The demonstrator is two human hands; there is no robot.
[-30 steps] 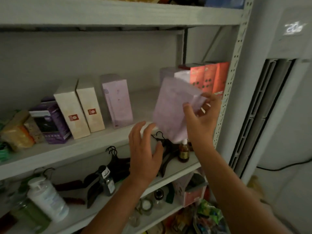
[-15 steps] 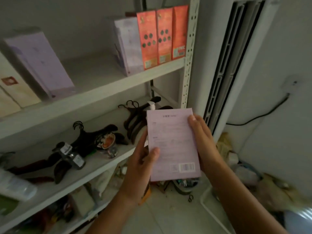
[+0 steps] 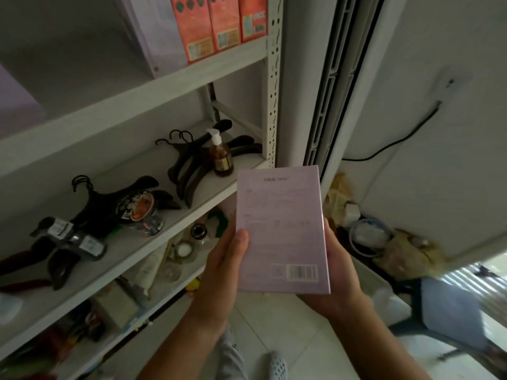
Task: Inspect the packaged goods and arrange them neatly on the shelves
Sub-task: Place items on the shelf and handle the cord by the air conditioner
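Observation:
I hold a flat pale purple box (image 3: 279, 229) upright in front of me, its printed back with a barcode facing me. My left hand (image 3: 223, 270) grips its left edge, thumb on the face. My right hand (image 3: 338, 272) cups its right edge and back from behind. The box is off the shelves, below the upper shelf (image 3: 131, 105) where several orange boxes (image 3: 216, 23) and another pale purple box (image 3: 153, 31) stand at the right end.
The middle shelf (image 3: 153, 242) carries black hangers (image 3: 192, 160), a brown pump bottle (image 3: 219, 154) and dark jars. A tall white air conditioner (image 3: 329, 86) stands right of the shelf post (image 3: 273, 78). Clutter and a blue chair (image 3: 450, 308) sit on the floor.
The box came off the upper shelf and down in front of me; both hands now hold it lower on its sides. My view has tilted further down and right.

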